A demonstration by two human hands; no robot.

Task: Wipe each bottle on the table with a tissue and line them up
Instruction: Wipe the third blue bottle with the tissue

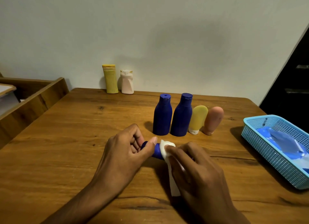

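Note:
A small dark blue bottle lies on its side between my hands, just above the wooden table. My left hand grips its cap end. My right hand presses a white tissue against the bottle's body; the tissue trails down under my palm. Behind them a row stands upright: two dark blue bottles, a yellow tube and a peach tube. By the wall at the back stand a yellow bottle and a pale pink bottle.
A light blue mesh basket with a blue packet in it sits at the table's right edge. A wooden frame runs along the left side. A dark door or cabinet stands at the far right.

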